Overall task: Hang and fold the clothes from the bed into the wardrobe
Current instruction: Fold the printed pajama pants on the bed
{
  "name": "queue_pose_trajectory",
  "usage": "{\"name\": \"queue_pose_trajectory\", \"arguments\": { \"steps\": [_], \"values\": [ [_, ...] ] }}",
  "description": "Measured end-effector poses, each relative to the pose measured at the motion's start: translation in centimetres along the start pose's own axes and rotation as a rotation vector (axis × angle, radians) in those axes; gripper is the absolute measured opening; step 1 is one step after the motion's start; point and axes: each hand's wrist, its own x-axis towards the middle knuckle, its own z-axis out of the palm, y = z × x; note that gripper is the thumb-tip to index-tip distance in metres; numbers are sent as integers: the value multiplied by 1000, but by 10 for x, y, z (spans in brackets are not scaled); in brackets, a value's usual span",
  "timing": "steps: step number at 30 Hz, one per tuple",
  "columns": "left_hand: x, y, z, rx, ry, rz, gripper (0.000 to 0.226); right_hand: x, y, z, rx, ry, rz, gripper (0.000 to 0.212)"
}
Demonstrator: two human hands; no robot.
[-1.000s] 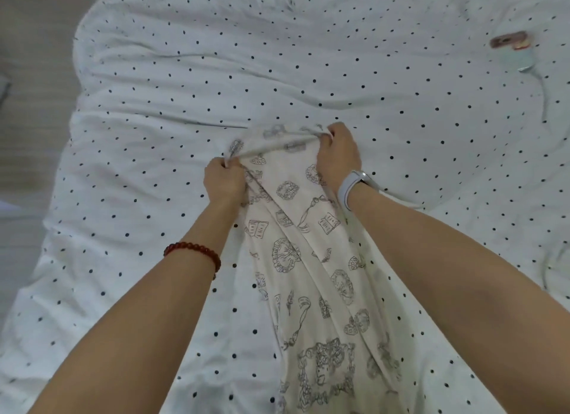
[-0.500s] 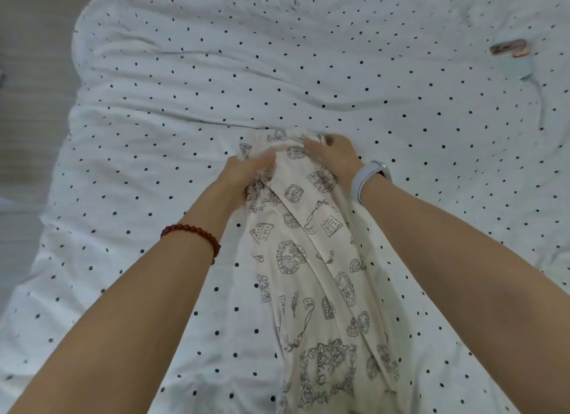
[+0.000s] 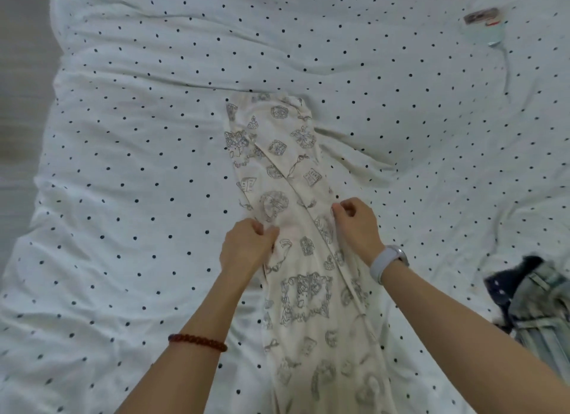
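Note:
A cream garment with grey line-drawn prints [image 3: 277, 167] lies stretched lengthwise on the dotted white bed cover [image 3: 138, 136], folded into a long narrow strip. My left hand [image 3: 246, 247] grips its left edge about halfway along, fingers curled into the fabric. My right hand [image 3: 356, 225], with a pale watch on the wrist, pinches the right edge at the same height. The garment's far end lies flat and free beyond both hands.
A crumpled pile of dark dotted and light denim clothes [image 3: 536, 302] lies at the right edge. A small device with a cable [image 3: 484, 22] sits far right on the bed. The floor [image 3: 18, 74] shows along the left.
Both hands let go of the garment's far end and slid back toward me to its middle, gripping the side edges. The far end now lies flat on the bed.

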Motion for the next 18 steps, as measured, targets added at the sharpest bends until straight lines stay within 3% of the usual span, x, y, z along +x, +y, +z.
{"name": "queue_pose_trajectory", "arguments": {
  "steps": [5, 7, 9, 14, 16, 18],
  "values": [
    [-9, -21, -5, -389, 112, -37, 21, 13, 7, -17, 86, 141, 144, 14],
    [-14, -26, -7, -427, 153, -40, 16, 12, 6, -18, 67, 107, 147, 21],
    [-21, -24, -8, -463, 151, -57, 25, 3, 5, -16, 90, 64, 112, 23],
    [-55, -30, 8, -290, -33, -128, 40, -49, 33, -13, 159, -40, 88, 29],
    [-67, -39, 19, -269, 34, -142, 28, -66, 53, -14, 117, -89, 93, 27],
    [-76, -45, 28, -290, 147, -137, 19, -71, 69, -18, 62, -124, 94, 38]
  ]
}}
